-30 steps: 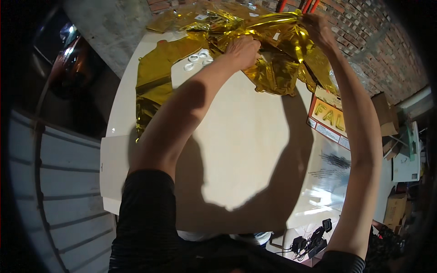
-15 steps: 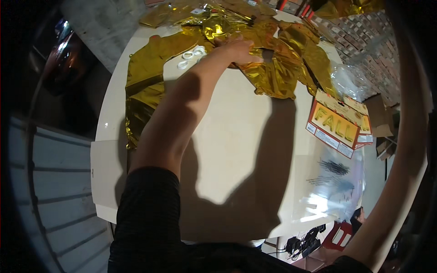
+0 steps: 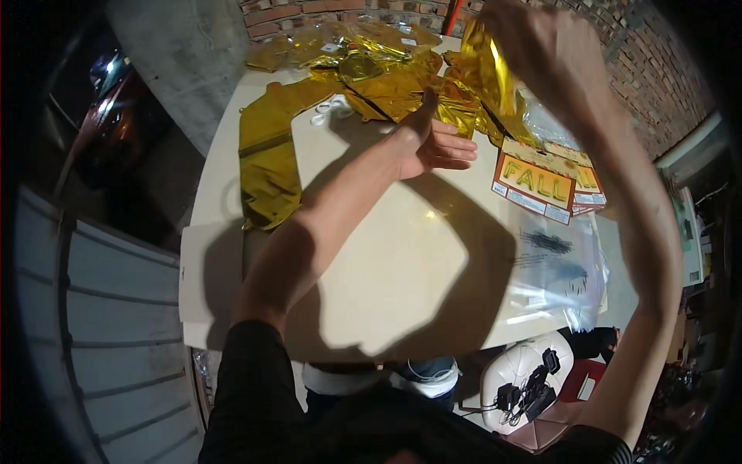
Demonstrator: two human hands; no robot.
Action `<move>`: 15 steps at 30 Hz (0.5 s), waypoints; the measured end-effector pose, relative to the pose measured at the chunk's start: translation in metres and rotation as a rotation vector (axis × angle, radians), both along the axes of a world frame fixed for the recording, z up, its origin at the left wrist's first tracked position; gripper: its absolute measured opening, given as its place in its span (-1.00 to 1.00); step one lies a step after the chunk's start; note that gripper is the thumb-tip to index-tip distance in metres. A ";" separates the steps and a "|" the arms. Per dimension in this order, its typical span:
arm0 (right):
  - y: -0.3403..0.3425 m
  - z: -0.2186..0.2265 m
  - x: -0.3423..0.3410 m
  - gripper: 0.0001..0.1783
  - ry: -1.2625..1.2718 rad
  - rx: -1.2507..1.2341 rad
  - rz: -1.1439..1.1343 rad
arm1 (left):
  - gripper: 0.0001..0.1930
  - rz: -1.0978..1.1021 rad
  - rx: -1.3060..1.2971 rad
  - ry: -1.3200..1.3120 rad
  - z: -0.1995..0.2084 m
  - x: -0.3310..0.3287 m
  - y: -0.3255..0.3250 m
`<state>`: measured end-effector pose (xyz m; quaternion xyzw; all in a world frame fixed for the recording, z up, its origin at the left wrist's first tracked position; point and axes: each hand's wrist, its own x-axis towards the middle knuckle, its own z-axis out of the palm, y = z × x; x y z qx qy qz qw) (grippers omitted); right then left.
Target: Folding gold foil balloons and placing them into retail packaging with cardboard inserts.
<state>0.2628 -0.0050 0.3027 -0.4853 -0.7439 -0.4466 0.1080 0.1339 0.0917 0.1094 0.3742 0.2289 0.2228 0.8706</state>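
My left hand (image 3: 433,147) is over the middle of the table, fingers stretched out and nothing in it. Just beyond it lie flat gold foil balloons (image 3: 386,94), crumpled and overlapping. Raised at the upper right, my right hand (image 3: 553,58) is closed on a gold foil balloon (image 3: 495,73) that hangs down from it. The hand is slightly blurred and hides the top of that foil. Another flat gold foil balloon (image 3: 269,158), bent at a corner, lies along the table's left side. Beside it are several small white ribbon rolls (image 3: 328,110).
Printed balloon packages (image 3: 533,182) lie at the table's right, near clear crumpled plastic (image 3: 545,120). Clear plastic sheets (image 3: 556,259) with dark marks rest in front of them. A pale chair (image 3: 495,371) with black adapters and cables stands below the table's edge. A brick wall (image 3: 649,69) borders the far right.
My left hand has drawn back from the gold foil toward me and opened. My right hand has come down into view, holding a gold foil balloon. The head view has shifted.
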 end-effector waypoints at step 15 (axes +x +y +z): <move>-0.159 -0.093 -0.067 -0.89 0.309 -0.158 0.017 | -0.58 0.275 -0.029 -0.151 -0.028 -0.085 -0.094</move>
